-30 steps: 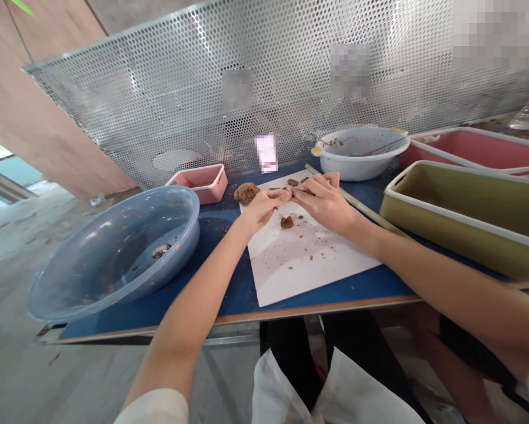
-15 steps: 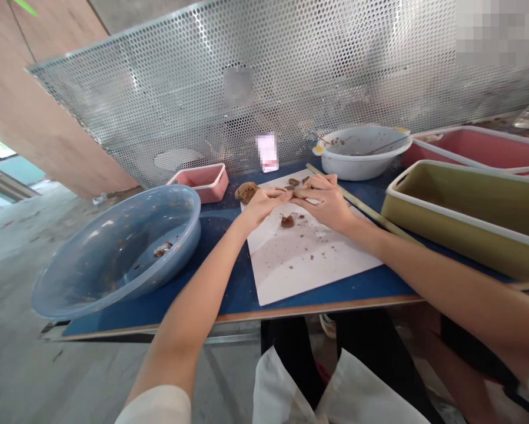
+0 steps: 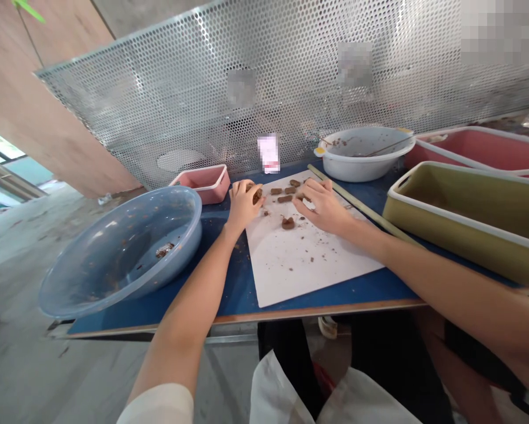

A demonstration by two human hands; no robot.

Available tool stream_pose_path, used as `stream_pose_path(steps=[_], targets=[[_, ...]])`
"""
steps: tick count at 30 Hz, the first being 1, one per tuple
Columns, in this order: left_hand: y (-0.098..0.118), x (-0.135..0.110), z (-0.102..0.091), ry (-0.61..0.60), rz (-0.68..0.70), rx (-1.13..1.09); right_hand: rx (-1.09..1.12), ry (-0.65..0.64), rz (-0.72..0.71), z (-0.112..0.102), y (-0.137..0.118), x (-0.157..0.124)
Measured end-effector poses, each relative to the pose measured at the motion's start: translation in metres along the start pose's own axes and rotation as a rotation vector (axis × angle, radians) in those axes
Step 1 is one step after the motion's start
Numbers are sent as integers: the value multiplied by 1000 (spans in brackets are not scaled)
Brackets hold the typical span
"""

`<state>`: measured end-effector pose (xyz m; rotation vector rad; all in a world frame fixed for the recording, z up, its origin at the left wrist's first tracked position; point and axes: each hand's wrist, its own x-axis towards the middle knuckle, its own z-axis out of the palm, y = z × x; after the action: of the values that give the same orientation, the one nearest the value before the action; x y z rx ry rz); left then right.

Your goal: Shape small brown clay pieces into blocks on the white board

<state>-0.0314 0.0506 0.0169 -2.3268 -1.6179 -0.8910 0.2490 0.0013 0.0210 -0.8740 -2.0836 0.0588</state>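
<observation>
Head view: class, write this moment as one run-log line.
left hand: fingers around brown lump | right hand: fingers curled, hold unclear | white board: brown pieces, crumbs | blue basin: left of white board

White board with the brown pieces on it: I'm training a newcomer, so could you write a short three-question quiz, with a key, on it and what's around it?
1. Which hand is on the large brown lump?
A) right hand
B) left hand
C) both hands

2. True or false: the blue basin stands to the left of the white board.

3. Fill in the colour: the pale stick lies between the white board and the ____ trough.

Key: 1. B; 2. True; 3. olive green
</observation>
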Motion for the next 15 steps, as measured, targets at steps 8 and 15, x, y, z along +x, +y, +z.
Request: stream_pose_path(steps=[8, 15], targets=[[-31, 4, -1, -124, 189, 174, 1, -90, -30, 1, -1, 0], [-28, 6, 3, -54, 157, 214, 7, -94, -45, 1, -3, -1]])
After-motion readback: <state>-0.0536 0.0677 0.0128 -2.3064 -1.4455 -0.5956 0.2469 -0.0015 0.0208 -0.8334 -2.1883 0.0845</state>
